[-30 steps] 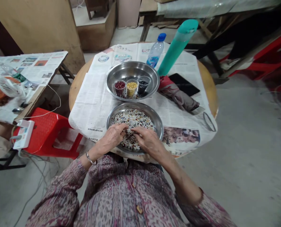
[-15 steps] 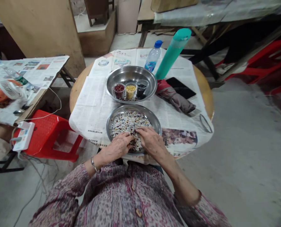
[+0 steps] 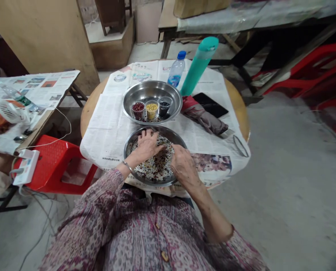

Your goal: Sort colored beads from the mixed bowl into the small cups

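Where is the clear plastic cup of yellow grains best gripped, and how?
Probably from above, by the rim's near and far edges: the clear plastic cup of yellow grains stands open-topped, closely flanked by a clear plastic cup of dark-red grains and a clear plastic cup of black grains.

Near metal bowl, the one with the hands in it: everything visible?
Near bowl: round, wide, shiny, apparently stainless steel, thin-rimmed. It sits upright on newspaper at the table's near edge, just in front of the far bowl. Inside: mixed white, black, yellow and dark red grains. The left hand spreads over them; the right hand reaches across the right rim, contact there unclear.
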The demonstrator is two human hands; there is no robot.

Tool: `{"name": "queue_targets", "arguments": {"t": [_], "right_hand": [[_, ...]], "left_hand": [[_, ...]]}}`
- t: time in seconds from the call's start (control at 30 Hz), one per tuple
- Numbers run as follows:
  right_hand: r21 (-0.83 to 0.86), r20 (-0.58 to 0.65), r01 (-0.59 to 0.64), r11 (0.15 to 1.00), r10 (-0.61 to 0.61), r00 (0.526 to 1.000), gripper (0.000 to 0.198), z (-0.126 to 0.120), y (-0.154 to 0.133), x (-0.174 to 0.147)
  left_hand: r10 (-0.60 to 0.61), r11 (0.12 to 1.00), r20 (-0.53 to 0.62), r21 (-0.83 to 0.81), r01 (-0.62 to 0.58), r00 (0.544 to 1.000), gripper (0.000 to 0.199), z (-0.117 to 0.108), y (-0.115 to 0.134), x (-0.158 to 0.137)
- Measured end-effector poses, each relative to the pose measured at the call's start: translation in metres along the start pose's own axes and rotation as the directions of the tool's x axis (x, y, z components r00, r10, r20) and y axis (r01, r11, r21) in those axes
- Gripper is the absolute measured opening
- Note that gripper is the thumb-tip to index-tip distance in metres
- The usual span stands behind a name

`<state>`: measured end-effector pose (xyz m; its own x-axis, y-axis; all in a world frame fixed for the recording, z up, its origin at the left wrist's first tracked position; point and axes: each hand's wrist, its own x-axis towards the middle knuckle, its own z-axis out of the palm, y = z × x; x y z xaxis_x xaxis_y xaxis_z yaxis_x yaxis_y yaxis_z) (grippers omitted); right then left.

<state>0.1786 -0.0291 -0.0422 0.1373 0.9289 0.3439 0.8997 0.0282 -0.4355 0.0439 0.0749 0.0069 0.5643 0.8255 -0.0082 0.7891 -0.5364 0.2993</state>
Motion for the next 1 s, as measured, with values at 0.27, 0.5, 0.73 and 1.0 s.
{"name": "queue_targets", "arguments": {"t": [0.27,0.5,0.73,1.0], "right_hand": [[-0.042,-0.006,0.023,0.999,-0.023,1.000,0.044,0.007,0.006,0.004],[0.046,-0.002,0.058,0.997,-0.058,0.998,0.045,0.013,0.009,0.001],[0.234,0.080,0.070,0.970,-0.091,0.993,0.034,0.022,-0.012,0.003],[0.191,0.204,0.110,0.975,-0.149,0.967,0.048,0.026,-0.043,0.009]], "left_hand": [[0.334,0.942,0.248,-0.052,-0.332,0.909,0.023,0.006,0.008,0.000],[0.401,0.914,0.243,-0.034,-0.405,0.884,0.014,-0.014,-0.025,-0.055],[0.351,0.935,0.031,-0.072,-0.349,0.936,0.010,-0.006,-0.047,-0.098],[0.235,0.964,-0.032,-0.124,-0.237,0.972,0.015,0.005,-0.044,-0.101]]}}
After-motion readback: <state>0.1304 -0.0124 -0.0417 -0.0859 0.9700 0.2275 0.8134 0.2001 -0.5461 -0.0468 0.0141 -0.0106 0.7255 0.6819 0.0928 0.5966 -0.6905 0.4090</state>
